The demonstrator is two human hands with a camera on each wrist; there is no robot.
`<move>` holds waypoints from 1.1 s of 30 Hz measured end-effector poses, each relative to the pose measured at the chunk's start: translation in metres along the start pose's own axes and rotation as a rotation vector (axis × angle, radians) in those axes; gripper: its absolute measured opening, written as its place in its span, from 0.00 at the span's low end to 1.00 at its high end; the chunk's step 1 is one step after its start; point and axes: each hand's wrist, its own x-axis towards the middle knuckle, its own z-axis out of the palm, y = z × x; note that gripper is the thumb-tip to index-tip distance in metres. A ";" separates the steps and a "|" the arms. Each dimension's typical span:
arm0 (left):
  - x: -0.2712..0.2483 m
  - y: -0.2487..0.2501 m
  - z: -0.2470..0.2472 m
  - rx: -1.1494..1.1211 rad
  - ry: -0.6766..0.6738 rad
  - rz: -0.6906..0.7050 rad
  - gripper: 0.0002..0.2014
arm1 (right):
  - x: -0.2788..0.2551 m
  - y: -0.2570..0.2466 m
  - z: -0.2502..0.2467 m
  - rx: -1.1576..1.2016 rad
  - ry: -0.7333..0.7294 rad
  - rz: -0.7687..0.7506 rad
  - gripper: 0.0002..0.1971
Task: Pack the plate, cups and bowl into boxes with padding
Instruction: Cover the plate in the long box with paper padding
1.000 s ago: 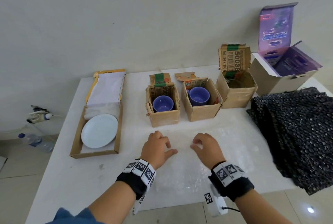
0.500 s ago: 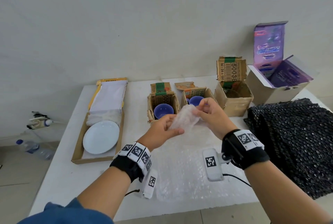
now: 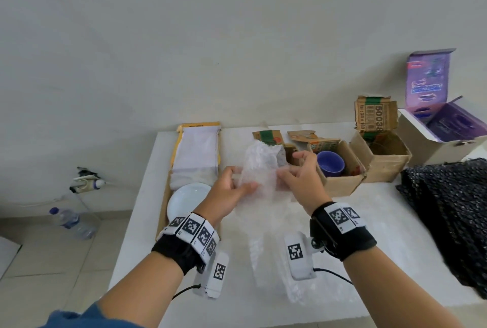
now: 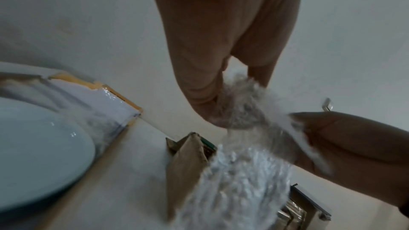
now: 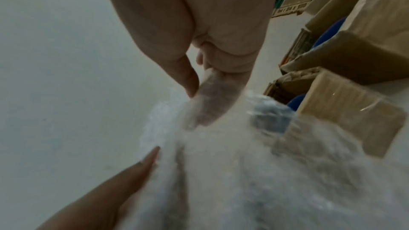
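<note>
Both hands hold up one clear bubble wrap sheet (image 3: 259, 169) above the table. My left hand (image 3: 232, 185) pinches its left edge, my right hand (image 3: 300, 172) pinches its right edge. The wrap (image 4: 239, 172) (image 5: 221, 172) hangs down toward the table. It hides the left small cardboard box behind it. A blue cup (image 3: 330, 163) sits in the middle cardboard box (image 3: 342, 185). A white plate (image 3: 184, 201) lies in a flat box (image 3: 164, 196) at the left. The third brown box (image 3: 382, 159) holds something clear that I cannot make out.
A purple-lined white box (image 3: 442, 138) stands open at the back right. A black mesh padding pile (image 3: 453, 211) covers the right side of the white table (image 3: 139, 222). A water bottle (image 3: 71, 222) lies on the floor at the left.
Both hands left the table, picked up the bubble wrap sheet and raised it in front of the left cup box. The head view tilted upward.
</note>
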 end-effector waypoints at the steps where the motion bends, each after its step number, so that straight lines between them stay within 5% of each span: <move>1: 0.000 0.000 -0.011 -0.035 0.037 0.009 0.28 | -0.001 -0.002 0.011 0.051 -0.015 -0.030 0.25; 6: 0.001 0.008 -0.059 -0.034 0.199 0.103 0.31 | -0.002 -0.004 0.059 -0.223 -0.310 -0.248 0.46; 10: -0.001 0.009 -0.094 0.040 0.053 0.209 0.41 | 0.002 -0.003 0.091 -0.451 -0.234 -0.233 0.28; 14: 0.002 0.003 -0.127 0.320 -0.023 0.275 0.29 | 0.007 -0.002 0.124 -0.435 -0.220 -0.215 0.12; 18: 0.006 -0.005 -0.160 0.738 0.122 0.438 0.15 | 0.008 0.006 0.156 -0.499 -0.138 -0.260 0.10; 23: 0.006 -0.015 -0.189 0.860 0.156 0.518 0.12 | 0.002 0.019 0.191 -0.573 -0.149 -0.338 0.09; 27: 0.003 -0.038 -0.198 0.978 0.168 0.414 0.15 | -0.007 0.043 0.212 -0.557 -0.199 -0.155 0.06; 29: 0.004 -0.057 -0.201 1.041 0.115 0.408 0.16 | -0.012 0.057 0.216 -0.364 -0.218 0.052 0.05; 31: 0.001 -0.072 -0.202 0.945 0.068 0.295 0.17 | -0.016 0.070 0.219 -0.194 -0.220 0.257 0.09; 33: 0.000 -0.083 -0.201 0.834 0.056 0.216 0.17 | -0.016 0.082 0.220 -0.271 -0.227 0.267 0.10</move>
